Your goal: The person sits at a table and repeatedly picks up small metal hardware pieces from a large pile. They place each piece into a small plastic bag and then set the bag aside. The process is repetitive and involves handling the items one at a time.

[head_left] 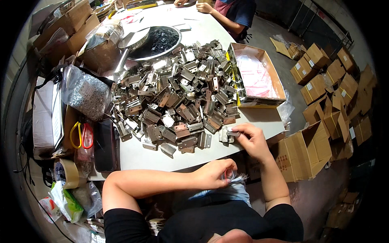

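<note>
My right hand (252, 139) is at the table's near right edge, with thumb and fingers pinched on a small metal bracket (234, 133). Right beside that piece, other brackets (223, 135) lie on the white tabletop. Close to my lap, my left hand (212, 174) is curled around a small clear plastic bag (229, 175) with a bit of red on it; what the bag contains cannot be made out. A large heap of bent metal brackets (178, 103) with holes covers the middle of the table (194, 158).
Behind the heap stands a metal bowl (178, 34) of dark parts. An open box (279, 91) holds pink-edged bags. On the left are a bag of screws (87, 97), scissors (82, 135), a dark phone-like case (105, 146) and tape (73, 173). Another person (233, 16) sits opposite. Cartons (306, 148) crowd the right-hand floor.
</note>
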`<state>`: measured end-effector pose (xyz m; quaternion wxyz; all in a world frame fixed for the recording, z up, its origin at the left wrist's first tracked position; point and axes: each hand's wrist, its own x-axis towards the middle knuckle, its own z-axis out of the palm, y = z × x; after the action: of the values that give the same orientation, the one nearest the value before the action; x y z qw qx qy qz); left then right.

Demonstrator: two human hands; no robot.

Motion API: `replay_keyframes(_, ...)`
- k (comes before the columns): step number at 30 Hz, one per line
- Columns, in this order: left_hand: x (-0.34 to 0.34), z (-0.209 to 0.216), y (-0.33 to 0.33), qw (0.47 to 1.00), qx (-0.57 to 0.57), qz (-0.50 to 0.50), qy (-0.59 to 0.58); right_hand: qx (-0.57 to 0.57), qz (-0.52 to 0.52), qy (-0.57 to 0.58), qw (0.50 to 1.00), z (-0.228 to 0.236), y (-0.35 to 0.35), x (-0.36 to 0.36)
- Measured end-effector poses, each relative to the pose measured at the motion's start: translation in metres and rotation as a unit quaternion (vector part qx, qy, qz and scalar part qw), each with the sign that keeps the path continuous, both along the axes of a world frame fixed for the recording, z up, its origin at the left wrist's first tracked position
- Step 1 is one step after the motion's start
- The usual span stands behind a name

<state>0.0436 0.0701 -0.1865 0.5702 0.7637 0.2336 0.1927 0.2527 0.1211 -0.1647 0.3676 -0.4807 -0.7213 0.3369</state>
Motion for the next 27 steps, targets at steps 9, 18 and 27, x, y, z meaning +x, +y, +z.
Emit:
replay_keyframes(9, 0.001, 0.001, 0.001, 1.0, -0.02, 0.004, 0.003, -0.23, -0.11, 0.098, 0.962, 0.01, 0.007, 0.021)
replay_keyframes(18, 0.0, 0.002, 0.001, 1.0, -0.011, -0.012, 0.019, 0.15, 0.036, -0.188, 0.97, 0.026, -0.008, -0.021)
replay_keyframes(27, 0.0, 0.0, 0.002, 1.0, 0.003, -0.024, 0.007, 0.141, -0.003, -0.114, 0.983, 0.005, -0.018, -0.016)
